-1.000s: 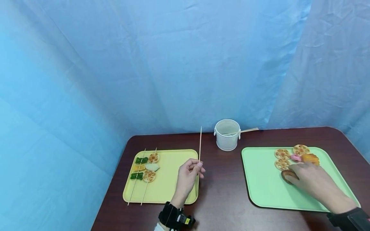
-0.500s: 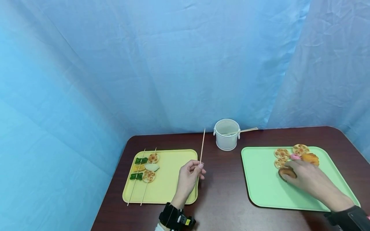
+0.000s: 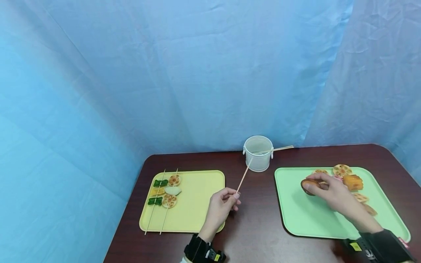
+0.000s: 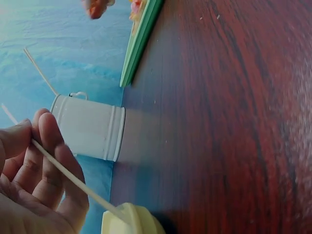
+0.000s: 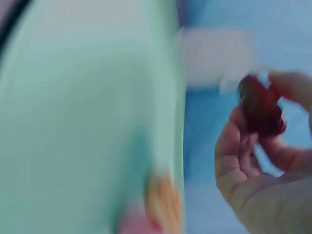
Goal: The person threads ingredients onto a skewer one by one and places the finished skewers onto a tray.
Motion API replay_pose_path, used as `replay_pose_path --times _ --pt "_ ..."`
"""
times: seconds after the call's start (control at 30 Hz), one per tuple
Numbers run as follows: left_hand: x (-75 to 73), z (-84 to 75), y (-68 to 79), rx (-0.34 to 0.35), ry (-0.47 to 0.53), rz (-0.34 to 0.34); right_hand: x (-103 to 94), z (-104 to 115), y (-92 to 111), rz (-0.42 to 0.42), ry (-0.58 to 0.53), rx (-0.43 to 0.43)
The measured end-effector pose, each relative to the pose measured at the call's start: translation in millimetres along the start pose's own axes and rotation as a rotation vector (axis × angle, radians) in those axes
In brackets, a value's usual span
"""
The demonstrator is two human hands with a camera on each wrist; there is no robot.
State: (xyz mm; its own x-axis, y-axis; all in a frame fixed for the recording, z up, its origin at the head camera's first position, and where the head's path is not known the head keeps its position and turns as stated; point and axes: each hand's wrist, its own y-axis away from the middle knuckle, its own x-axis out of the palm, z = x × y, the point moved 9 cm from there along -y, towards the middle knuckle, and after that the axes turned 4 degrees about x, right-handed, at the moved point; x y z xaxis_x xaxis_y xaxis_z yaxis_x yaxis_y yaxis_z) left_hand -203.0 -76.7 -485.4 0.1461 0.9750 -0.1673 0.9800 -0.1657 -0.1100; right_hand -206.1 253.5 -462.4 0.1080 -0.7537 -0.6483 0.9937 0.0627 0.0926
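My left hand (image 3: 221,207) pinches a wooden skewer (image 3: 244,179) between thumb and fingers, its tip slanting up towards the white bucket (image 3: 258,162). In the left wrist view the bare skewer (image 4: 73,178) crosses the fingers. Over the green tray (image 3: 296,219), my right hand (image 3: 338,199) holds a round, brown, glossy food piece (image 3: 308,187), perhaps a mushroom cap. Thumb and fingertips grip that brown piece (image 5: 262,109) in the right wrist view, lifted off the tray. Lotus root slices (image 3: 342,170), an orange-yellow piece (image 3: 353,182) and a partly hidden pink piece lie around the hand.
On the yellow tray (image 3: 197,219) at the left lie two loaded skewers, one with green and yellow pieces (image 3: 160,183), one with lotus root slices (image 3: 169,201) and a pale slice. Thin sticks (image 3: 283,148) lean out of the bucket. A blue curtain (image 3: 210,73) hangs behind the table.
My right hand has lifted the brown piece from the tray and moved left, uncovering slices behind it. The left hand has shifted slightly right, tilting the skewer further right.
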Motion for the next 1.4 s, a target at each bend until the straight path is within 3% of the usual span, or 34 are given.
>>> replay_pose_path --times 0.1,0.3,0.5,0.6,0.7,0.9,1.4 --pt "1.9 -3.3 0.9 0.011 -0.005 0.007 15.2 1.0 -1.6 0.104 -0.263 0.103" --pt "5.1 -10.7 2.0 0.034 -0.007 -0.008 34.8 10.2 -5.6 0.166 -0.758 0.171" --pt "13.9 -32.5 8.4 0.147 -0.08 0.002 46.2 19.7 -8.6 0.208 -0.993 0.178" --pt "20.8 -40.1 12.3 0.209 -0.117 0.018 49.0 26.1 -10.9 0.212 -1.066 0.135" --pt "26.8 -34.3 13.3 0.221 -0.155 0.033 50.4 31.6 -12.9 0.211 -1.124 0.093" --pt "31.5 -16.4 11.7 0.181 -0.193 0.064 53.6 36.2 -14.9 0.208 -1.148 0.085" --pt "28.6 -8.3 13.7 0.08 -0.266 0.057 53.9 46.4 -12.6 0.206 -1.064 0.025"
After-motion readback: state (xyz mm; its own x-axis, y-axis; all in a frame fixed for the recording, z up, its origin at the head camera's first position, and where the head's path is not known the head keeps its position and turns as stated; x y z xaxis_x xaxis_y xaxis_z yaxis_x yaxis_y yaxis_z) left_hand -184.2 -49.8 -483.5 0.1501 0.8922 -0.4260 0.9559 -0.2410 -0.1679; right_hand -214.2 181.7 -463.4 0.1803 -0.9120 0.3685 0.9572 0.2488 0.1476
